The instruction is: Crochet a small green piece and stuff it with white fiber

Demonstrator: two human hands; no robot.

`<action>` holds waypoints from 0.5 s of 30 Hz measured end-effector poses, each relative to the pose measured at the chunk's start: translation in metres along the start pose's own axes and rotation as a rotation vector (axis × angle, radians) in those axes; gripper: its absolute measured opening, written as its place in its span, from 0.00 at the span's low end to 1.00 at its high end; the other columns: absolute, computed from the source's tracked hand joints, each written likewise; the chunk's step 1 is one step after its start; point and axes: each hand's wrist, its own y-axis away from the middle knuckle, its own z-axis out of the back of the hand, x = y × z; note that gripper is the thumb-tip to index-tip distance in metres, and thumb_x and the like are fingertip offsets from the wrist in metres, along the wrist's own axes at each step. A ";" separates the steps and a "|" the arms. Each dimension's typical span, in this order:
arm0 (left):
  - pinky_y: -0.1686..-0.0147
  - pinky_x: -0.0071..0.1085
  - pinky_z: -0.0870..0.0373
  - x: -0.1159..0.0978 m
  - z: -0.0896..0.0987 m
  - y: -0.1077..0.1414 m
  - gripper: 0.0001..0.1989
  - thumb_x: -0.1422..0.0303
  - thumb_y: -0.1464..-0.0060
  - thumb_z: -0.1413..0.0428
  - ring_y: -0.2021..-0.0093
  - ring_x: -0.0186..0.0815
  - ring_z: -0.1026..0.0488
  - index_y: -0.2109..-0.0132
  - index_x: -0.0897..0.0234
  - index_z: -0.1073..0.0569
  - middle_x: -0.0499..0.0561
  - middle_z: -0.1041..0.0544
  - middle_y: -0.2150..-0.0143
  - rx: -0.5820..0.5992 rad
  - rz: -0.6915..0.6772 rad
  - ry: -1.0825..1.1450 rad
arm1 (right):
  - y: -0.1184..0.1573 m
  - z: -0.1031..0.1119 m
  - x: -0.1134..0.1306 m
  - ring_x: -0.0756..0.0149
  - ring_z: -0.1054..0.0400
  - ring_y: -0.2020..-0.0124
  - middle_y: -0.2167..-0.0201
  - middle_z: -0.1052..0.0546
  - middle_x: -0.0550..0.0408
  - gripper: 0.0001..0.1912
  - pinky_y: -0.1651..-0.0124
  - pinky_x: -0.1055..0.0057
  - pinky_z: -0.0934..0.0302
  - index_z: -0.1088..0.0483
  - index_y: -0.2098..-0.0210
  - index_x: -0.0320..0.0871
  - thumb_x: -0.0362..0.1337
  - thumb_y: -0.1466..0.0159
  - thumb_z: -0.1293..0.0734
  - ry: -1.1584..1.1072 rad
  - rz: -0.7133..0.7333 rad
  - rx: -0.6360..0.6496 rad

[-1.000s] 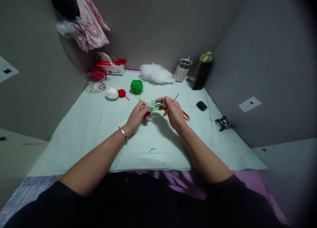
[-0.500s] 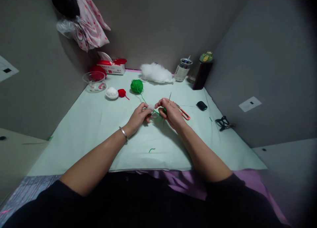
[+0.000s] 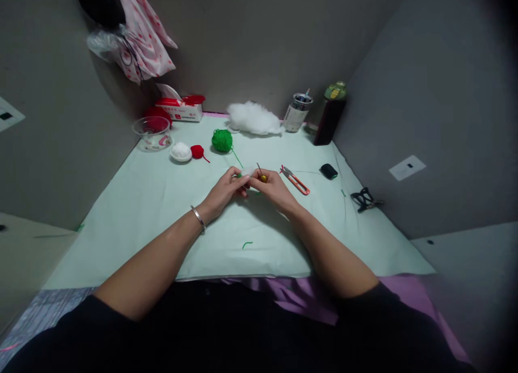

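My left hand pinches a small green crochet piece with a white tuft of stuffing on it. Most of this piece is hidden by the fingers. Close against it, my right hand is closed around a crochet hook with a yellow part, its metal shaft pointing up. The fingertips of both hands meet at the tuft. A strand of green yarn runs towards my hands from the green yarn ball behind them. Orange-handled thread snips lie right of my right hand.
White stuffing lies at the back beside a tin of pens and a bottle. At left are white yarn, red yarn, a clear tub and a box. Black scissors and a dark case lie right.
My right hand has moved left and turned, bringing its fingertips against the piece in my left hand. The hook now tilts the other way, and the snips are fully uncovered.
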 end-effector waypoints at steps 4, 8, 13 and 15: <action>0.65 0.28 0.25 -0.001 0.000 -0.001 0.13 0.62 0.43 0.37 0.72 0.29 0.24 0.59 0.61 0.33 0.44 0.23 0.69 0.000 0.004 0.009 | 0.000 0.000 -0.001 0.70 0.45 0.75 0.80 0.36 0.63 0.19 0.69 0.70 0.52 0.38 0.76 0.46 0.49 0.40 0.29 0.021 -0.007 -0.005; 0.70 0.26 0.28 0.005 0.003 -0.005 0.10 0.69 0.45 0.39 0.76 0.29 0.28 0.60 0.60 0.34 0.41 0.26 0.73 -0.078 -0.035 -0.036 | 0.002 -0.008 -0.002 0.69 0.44 0.73 0.79 0.33 0.62 0.12 0.67 0.69 0.51 0.35 0.76 0.45 0.42 0.41 0.30 0.070 0.012 -0.006; 0.76 0.26 0.33 0.013 0.003 -0.008 0.10 0.73 0.45 0.42 0.80 0.29 0.31 0.59 0.58 0.35 0.39 0.29 0.74 -0.185 -0.133 -0.115 | 0.004 -0.020 0.002 0.67 0.36 0.70 0.76 0.26 0.57 0.11 0.64 0.69 0.45 0.30 0.75 0.43 0.42 0.40 0.32 0.023 -0.010 0.045; 0.75 0.26 0.33 0.012 0.002 -0.006 0.12 0.75 0.45 0.42 0.79 0.29 0.31 0.57 0.58 0.35 0.39 0.29 0.72 -0.211 -0.182 -0.133 | 0.002 -0.021 0.003 0.68 0.39 0.74 0.78 0.30 0.58 0.15 0.68 0.70 0.46 0.31 0.74 0.44 0.48 0.39 0.34 -0.030 -0.042 0.046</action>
